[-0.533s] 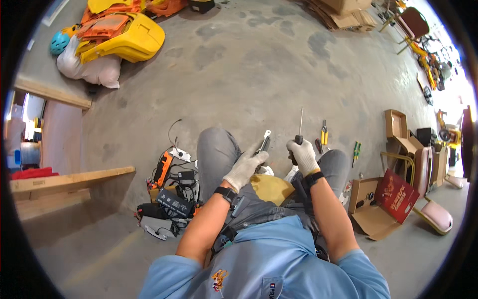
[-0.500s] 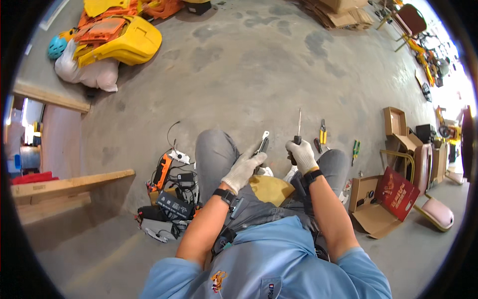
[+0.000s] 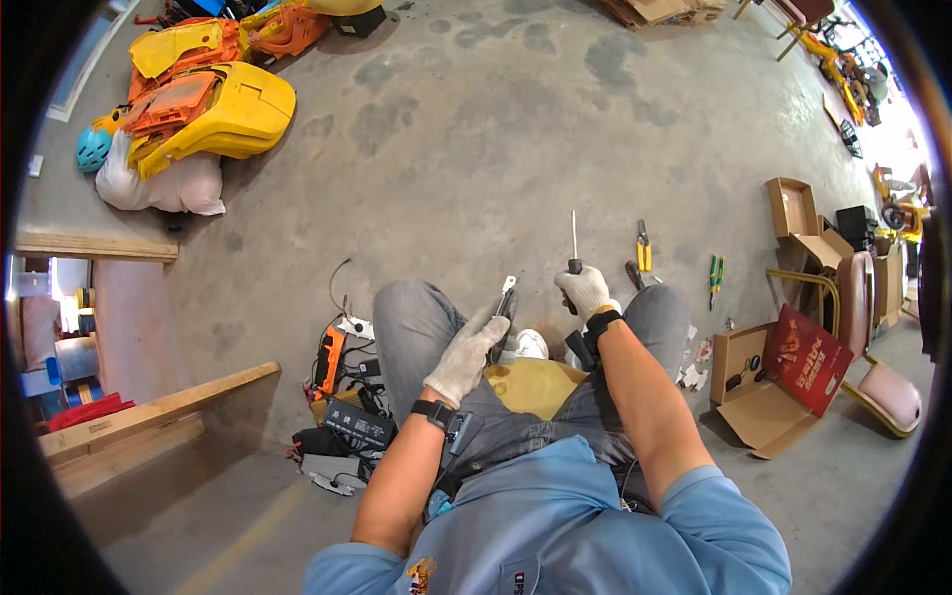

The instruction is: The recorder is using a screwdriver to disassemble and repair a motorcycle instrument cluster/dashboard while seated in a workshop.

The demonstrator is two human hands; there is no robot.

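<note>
My left hand (image 3: 466, 357), in a pale knit glove, holds a dark elongated object (image 3: 504, 312) with a white tip, angled over my lap. My gloved right hand (image 3: 585, 288) grips the black handle of a screwdriver (image 3: 573, 238), its thin shaft pointing away from me. A yellow pad (image 3: 526, 392) lies between my grey-trousered legs. On the floor beyond my right knee are yellow-handled cutters (image 3: 644, 248), a dark-handled tool (image 3: 635, 274) and green-handled pliers (image 3: 716, 278).
At left are cables and electronic boxes (image 3: 359, 424) beside a wooden ledge (image 3: 178, 402). Open cardboard boxes (image 3: 744, 436) and chairs (image 3: 888, 397) stand at right. Yellow and orange plastic shells (image 3: 248, 104) are piled on a white sack (image 3: 188, 198) at upper left. Cardboard (image 3: 654, 10) lies at the back.
The whole view has tilted slightly, with the left side lower and the right higher. My right hand, still gripping the screwdriver, has shifted a little to the left; my left hand keeps its hold.
</note>
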